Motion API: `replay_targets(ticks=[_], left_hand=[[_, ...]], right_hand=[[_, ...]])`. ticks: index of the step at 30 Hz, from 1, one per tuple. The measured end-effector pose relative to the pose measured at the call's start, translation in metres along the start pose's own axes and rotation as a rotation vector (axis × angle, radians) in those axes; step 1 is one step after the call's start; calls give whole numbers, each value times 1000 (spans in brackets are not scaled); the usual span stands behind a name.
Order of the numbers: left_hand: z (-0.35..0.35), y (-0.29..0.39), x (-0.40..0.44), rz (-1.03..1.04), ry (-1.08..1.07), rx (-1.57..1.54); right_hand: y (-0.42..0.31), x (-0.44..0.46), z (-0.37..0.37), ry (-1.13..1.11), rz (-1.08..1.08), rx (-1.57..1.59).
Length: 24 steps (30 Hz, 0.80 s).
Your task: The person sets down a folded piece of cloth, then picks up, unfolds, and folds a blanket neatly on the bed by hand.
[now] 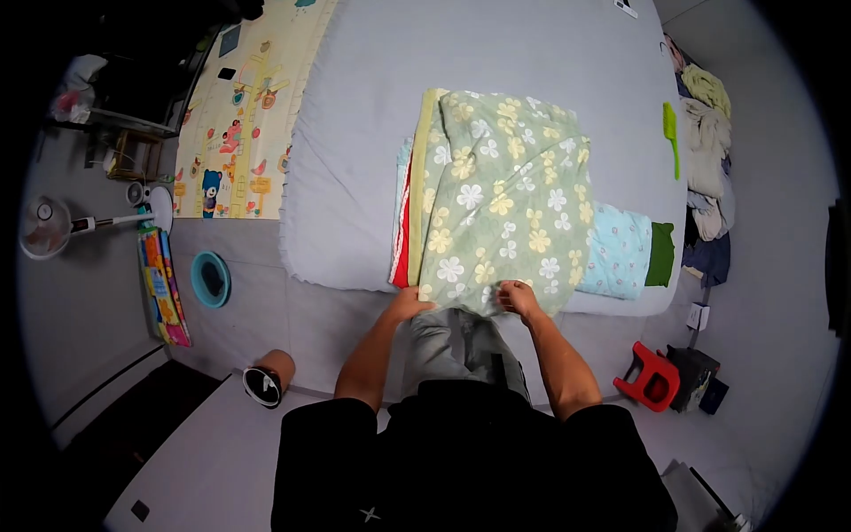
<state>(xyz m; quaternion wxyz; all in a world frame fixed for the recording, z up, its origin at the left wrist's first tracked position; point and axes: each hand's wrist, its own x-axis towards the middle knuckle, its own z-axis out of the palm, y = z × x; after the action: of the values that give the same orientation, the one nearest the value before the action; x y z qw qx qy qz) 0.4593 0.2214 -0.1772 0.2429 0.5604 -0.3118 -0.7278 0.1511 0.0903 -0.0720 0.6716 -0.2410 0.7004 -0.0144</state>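
Observation:
A green quilt point(501, 195) with white and yellow flowers lies folded on the bed, its near edge hanging slightly over the mattress side. My left hand point(410, 304) is closed on the quilt's near left corner. Farther right along the same edge, my right hand point(518, 298) has its fingers curled against the fabric, slightly blurred and pinching it. Under the quilt's left side, a red layer point(403, 235) and a light blue layer stick out. To the right of the quilt lie a light blue patterned cloth point(618, 251) and a dark green cloth point(659, 254).
A grey sheet point(363, 133) covers the bed. A bright green brush point(670, 133) lies at its right edge, beside piled clothes point(706, 151). On the floor stand a red stool point(651, 379), a bin point(269, 377) and a blue basin point(211, 279). A fan point(46, 227) stands left.

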Motion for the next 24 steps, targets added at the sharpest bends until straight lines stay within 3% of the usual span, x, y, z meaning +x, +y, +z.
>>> replay_targets(ticks=[6,9,11,14,17,22,24], left_hand=[[47,38,13,41,324,415],[95,121,3,330,301,244],[118,156,8,309,209,283],[136,192,4,236,129,285],[132,180,-2,183,190,310],[82,68,-16,311,464,261],[58,42,-42,235,577,298]], right_hand=[[13,-1,-3,10,-50,31],[10,-2,3,-17,-59,106],[-22,-34,17,-20,-9,186],[6,7,11,-100,-255,353],[-17,-21,13,7,-89,196],[2,-20,10,-39,-111,136],[20,-17,8,-48,-109,22]])
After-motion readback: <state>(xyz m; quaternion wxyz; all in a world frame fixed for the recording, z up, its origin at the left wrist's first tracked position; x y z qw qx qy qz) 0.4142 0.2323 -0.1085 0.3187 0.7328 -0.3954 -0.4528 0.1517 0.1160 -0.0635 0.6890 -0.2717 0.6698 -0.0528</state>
